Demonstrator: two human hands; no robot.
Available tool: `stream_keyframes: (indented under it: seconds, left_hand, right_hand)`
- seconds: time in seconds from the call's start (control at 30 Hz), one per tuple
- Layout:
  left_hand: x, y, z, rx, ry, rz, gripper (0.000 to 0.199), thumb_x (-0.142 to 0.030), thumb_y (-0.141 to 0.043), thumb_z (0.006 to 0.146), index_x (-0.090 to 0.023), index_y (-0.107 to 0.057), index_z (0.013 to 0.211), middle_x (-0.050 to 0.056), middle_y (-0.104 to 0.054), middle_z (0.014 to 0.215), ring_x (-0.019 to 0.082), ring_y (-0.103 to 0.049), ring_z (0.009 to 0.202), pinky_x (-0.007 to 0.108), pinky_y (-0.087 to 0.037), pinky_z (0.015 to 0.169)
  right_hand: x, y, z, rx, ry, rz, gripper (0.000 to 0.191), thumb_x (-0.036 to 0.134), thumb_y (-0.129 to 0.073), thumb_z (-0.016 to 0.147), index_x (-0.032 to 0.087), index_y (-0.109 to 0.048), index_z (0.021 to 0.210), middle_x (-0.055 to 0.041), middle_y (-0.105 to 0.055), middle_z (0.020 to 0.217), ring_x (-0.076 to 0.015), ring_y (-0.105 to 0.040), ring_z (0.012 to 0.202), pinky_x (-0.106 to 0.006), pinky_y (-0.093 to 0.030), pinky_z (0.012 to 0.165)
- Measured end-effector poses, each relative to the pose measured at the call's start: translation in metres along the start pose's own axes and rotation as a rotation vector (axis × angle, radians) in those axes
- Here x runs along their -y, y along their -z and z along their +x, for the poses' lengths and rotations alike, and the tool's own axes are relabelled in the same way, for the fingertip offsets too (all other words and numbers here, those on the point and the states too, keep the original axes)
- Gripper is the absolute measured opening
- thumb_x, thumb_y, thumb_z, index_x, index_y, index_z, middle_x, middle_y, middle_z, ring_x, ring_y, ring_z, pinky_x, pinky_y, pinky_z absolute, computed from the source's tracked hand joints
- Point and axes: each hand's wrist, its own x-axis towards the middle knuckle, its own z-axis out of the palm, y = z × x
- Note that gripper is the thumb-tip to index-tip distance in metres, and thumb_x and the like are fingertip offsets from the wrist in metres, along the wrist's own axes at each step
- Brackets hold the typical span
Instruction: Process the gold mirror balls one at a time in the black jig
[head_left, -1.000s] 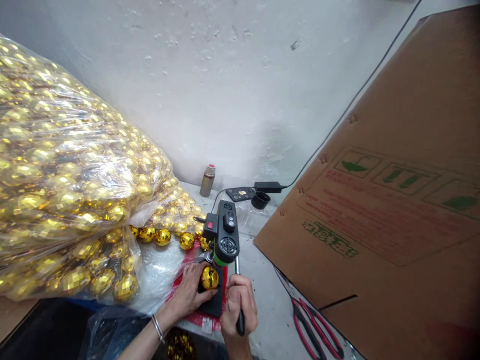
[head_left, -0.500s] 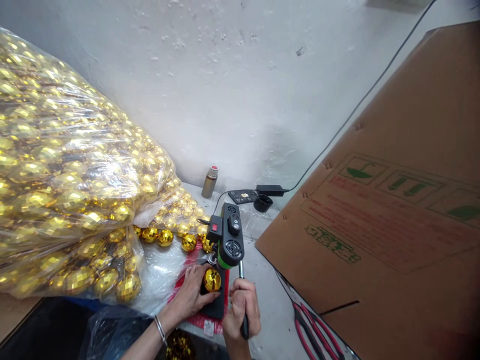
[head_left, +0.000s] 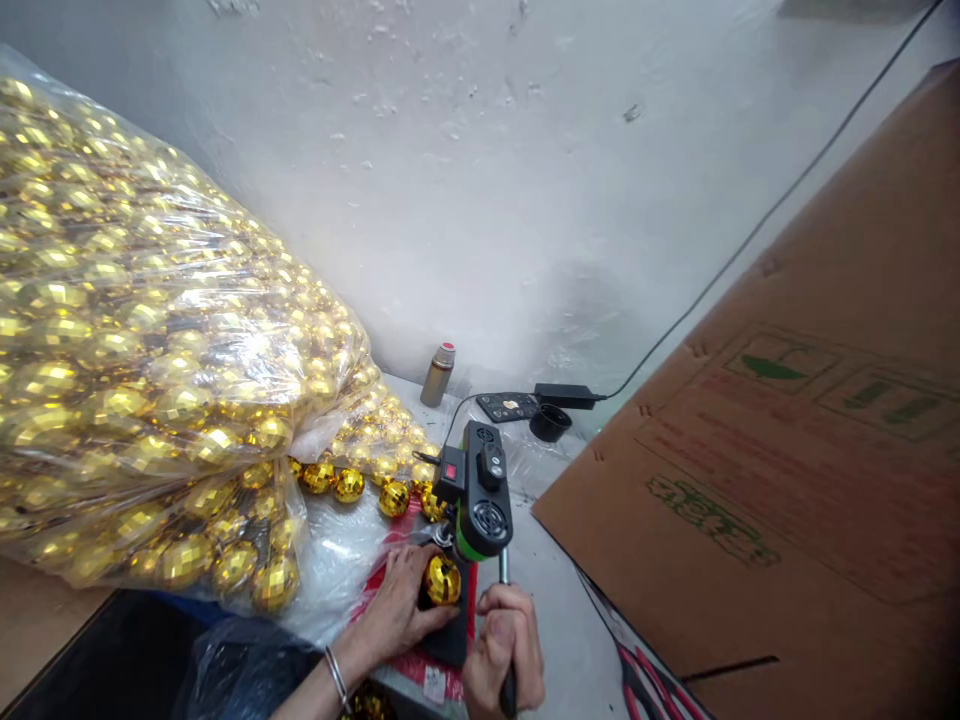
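A shiny gold faceted ball [head_left: 443, 580] sits under the head of a small black bench drill press [head_left: 484, 495] with a green band. My left hand [head_left: 401, 600], with a silver bangle at the wrist, has its fingers and thumb around the ball, holding it on the black base [head_left: 448, 645]. My right hand [head_left: 504, 645] is wrapped round the black-gripped metal lever [head_left: 504, 567] at the press's right side. Any bit between the head and the ball is hidden.
A big clear bag [head_left: 172, 340] of gold balls fills the left, with loose gold balls [head_left: 349, 486] beside it. Behind the press are a bottle [head_left: 437, 375], a black cup [head_left: 550, 423] and a power adapter [head_left: 564, 396]. A cardboard box [head_left: 787, 450] and red-handled tool [head_left: 652, 685] are right.
The whole view has shifted, so everything appears a little further right and mostly lower. My hands keep the same hold on the ball and lever.
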Motion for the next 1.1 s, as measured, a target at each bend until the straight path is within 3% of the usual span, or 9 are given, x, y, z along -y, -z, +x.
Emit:
stream_keyframes:
  seconds: [0.27, 0.37, 0.47, 0.53, 0.63, 0.73, 0.83, 0.97, 1.1]
  left_hand:
    - [0.002, 0.002, -0.016, -0.03, -0.035, 0.032, 0.063, -0.033, -0.074, 0.083, -0.025, -0.049, 0.139, 0.014, -0.061, 0.135, 0.035, -0.055, 0.126, 0.056, -0.045, 0.109]
    - [0.021, 0.0, -0.049, -0.058, -0.147, 0.121, 0.068, -0.037, -0.076, 0.08, -0.028, -0.047, 0.141, 0.014, -0.061, 0.138, 0.037, -0.055, 0.129, 0.058, -0.044, 0.111]
    - [0.035, 0.008, -0.068, -0.09, -0.266, 0.227, 0.092, -0.061, -0.081, 0.069, -0.028, -0.042, 0.146, 0.018, -0.057, 0.144, 0.043, -0.055, 0.13, 0.061, -0.045, 0.109]
    - [0.034, 0.021, -0.057, -0.173, -0.229, 0.264, 0.091, -0.066, -0.071, 0.077, -0.025, -0.035, 0.15, 0.019, -0.052, 0.15, 0.041, -0.051, 0.135, 0.06, -0.044, 0.11]
    - [0.023, 0.045, -0.008, -0.324, -0.02, 0.318, 0.052, -0.047, -0.047, 0.099, -0.021, -0.044, 0.143, 0.018, -0.055, 0.146, 0.035, -0.052, 0.136, 0.057, -0.042, 0.112]
    - [0.016, 0.058, 0.047, -0.309, 0.12, 0.32, 0.047, -0.035, -0.054, 0.095, -0.016, -0.05, 0.137, 0.019, -0.061, 0.135, 0.035, -0.057, 0.128, 0.054, -0.045, 0.107]
    - [0.016, 0.06, 0.076, -0.261, 0.141, 0.284, 0.049, -0.03, -0.066, 0.085, -0.018, -0.056, 0.132, 0.013, -0.069, 0.115, 0.032, -0.066, 0.11, 0.049, -0.051, 0.098]
    - [0.017, 0.068, 0.068, -0.296, 0.151, 0.219, 0.049, -0.036, -0.066, 0.084, -0.022, -0.059, 0.13, 0.009, -0.065, 0.113, 0.028, -0.068, 0.102, 0.044, -0.054, 0.094]
    - [0.007, 0.077, 0.028, -0.342, 0.153, 0.018, 0.048, -0.044, -0.063, 0.086, -0.022, -0.059, 0.128, 0.009, -0.064, 0.121, 0.028, -0.065, 0.114, 0.044, -0.052, 0.101]
  right_hand:
    - [0.041, 0.011, 0.065, 0.143, -0.208, 0.04, 0.029, 0.019, -0.046, 0.101, 0.021, -0.051, 0.073, 0.0022, -0.047, 0.066, -0.0116, -0.047, 0.057, -0.024, -0.038, 0.054]
    - [0.043, 0.01, 0.065, 0.137, -0.183, 0.051, 0.029, 0.019, -0.045, 0.102, 0.021, -0.052, 0.074, 0.0023, -0.047, 0.066, -0.0114, -0.047, 0.058, -0.023, -0.04, 0.055]
    - [0.038, 0.007, 0.051, 0.134, -0.198, 0.054, 0.027, 0.018, -0.044, 0.102, 0.021, -0.053, 0.077, 0.0009, -0.05, 0.071, -0.0115, -0.048, 0.06, -0.023, -0.04, 0.056]
    - [0.036, 0.006, 0.043, 0.131, -0.199, 0.056, 0.026, 0.018, -0.043, 0.102, 0.021, -0.053, 0.078, 0.0, -0.052, 0.074, -0.0114, -0.049, 0.06, -0.022, -0.041, 0.055]
    - [0.035, 0.005, 0.041, 0.134, -0.148, 0.057, 0.025, 0.015, -0.043, 0.101, 0.021, -0.053, 0.079, 0.0005, -0.052, 0.074, -0.0111, -0.05, 0.062, -0.021, -0.042, 0.057]
    - [0.035, 0.005, 0.043, 0.14, -0.101, 0.049, 0.024, 0.011, -0.042, 0.1, 0.021, -0.051, 0.081, 0.0016, -0.05, 0.074, -0.0099, -0.051, 0.064, -0.019, -0.043, 0.06]
    - [0.036, 0.005, 0.043, 0.144, -0.086, 0.049, 0.023, 0.009, -0.042, 0.1, 0.021, -0.05, 0.082, 0.002, -0.051, 0.075, -0.0091, -0.051, 0.065, -0.018, -0.045, 0.063]
    - [0.038, 0.006, 0.044, 0.157, -0.079, 0.06, 0.023, 0.008, -0.041, 0.1, 0.021, -0.051, 0.083, 0.0018, -0.051, 0.076, -0.0093, -0.053, 0.067, -0.018, -0.045, 0.065]
    - [0.044, 0.008, 0.055, 0.188, -0.123, 0.047, 0.024, 0.01, -0.041, 0.1, 0.022, -0.05, 0.082, 0.0026, -0.05, 0.074, -0.0092, -0.051, 0.067, -0.017, -0.044, 0.063]
